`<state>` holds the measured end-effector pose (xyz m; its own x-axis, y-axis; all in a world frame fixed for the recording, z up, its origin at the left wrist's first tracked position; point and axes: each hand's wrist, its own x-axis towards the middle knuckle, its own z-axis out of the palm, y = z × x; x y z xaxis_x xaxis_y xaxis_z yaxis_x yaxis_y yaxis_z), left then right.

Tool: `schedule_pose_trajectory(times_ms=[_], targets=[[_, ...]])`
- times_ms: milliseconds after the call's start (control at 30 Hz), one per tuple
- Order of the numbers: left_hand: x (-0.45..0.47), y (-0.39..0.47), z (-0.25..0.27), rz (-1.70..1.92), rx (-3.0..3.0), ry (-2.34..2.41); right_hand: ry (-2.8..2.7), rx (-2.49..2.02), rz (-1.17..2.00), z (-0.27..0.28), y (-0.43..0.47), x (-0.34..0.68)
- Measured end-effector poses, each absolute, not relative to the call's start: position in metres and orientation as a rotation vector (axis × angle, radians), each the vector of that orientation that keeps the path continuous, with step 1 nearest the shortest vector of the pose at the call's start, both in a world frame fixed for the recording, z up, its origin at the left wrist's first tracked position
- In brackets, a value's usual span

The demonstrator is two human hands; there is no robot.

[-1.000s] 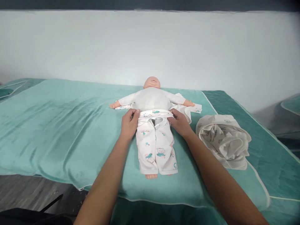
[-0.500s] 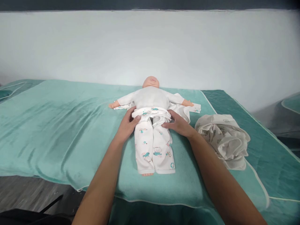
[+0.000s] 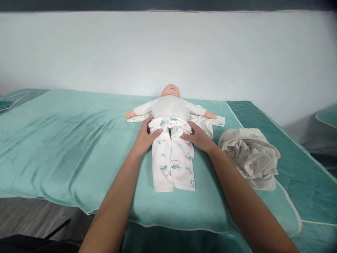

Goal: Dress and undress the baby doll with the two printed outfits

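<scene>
A baby doll (image 3: 170, 107) lies on its back with its arms stretched out sideways, its head toward the wall. White baby pants (image 3: 173, 165) with teal animal prints cover its legs, and both feet are hidden. At the left side of the waistband, my left hand (image 3: 147, 135) is closed on the pants, thumb on top. My right hand (image 3: 198, 136) grips the waistband from the right side in the same way. A printed white baby shirt (image 3: 202, 123) is spread under the doll's back, its sleeves showing beneath both arms.
A crumpled white cloth (image 3: 250, 158) with a faint print lies in a heap right of my right forearm. Teal blankets (image 3: 79, 140) cover the bed, wrinkled on the left. A pale wall (image 3: 168, 49) stands behind the doll's head.
The waistband and pant legs have shifted slightly toward the doll's head. The foot that showed below the left cuff is now hidden. Both hands keep hold at the waist.
</scene>
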<state>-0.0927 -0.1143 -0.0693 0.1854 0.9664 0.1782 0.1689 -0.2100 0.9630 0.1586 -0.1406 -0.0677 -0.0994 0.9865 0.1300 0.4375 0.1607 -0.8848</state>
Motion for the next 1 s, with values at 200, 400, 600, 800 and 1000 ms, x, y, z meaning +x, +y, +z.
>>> schedule_pose_trajectory(times_ms=[200, 400, 600, 800, 1000], targets=[[-0.091, -0.117, -0.071, 1.181, 1.572, 1.207, -1.689, -1.548, 0.736, -0.064, -0.143, 0.155], [-0.091, -0.119, -0.064, 1.158, 1.606, 1.233, -1.689, -1.593, 0.647, -0.062, -0.145, 0.15], [-0.089, -0.12, -0.062, 1.155, 1.603, 1.278, -1.652, -1.569, 0.57, -0.065, -0.146, 0.144], [-0.088, -0.12, -0.064, 1.269, 1.655, 1.359, -1.677, -1.494, 0.337, -0.069, -0.148, 0.139], [-0.086, -0.125, -0.065, 1.39, 1.647, 1.421, -1.643, -1.519, 0.15, -0.072, -0.152, 0.134]])
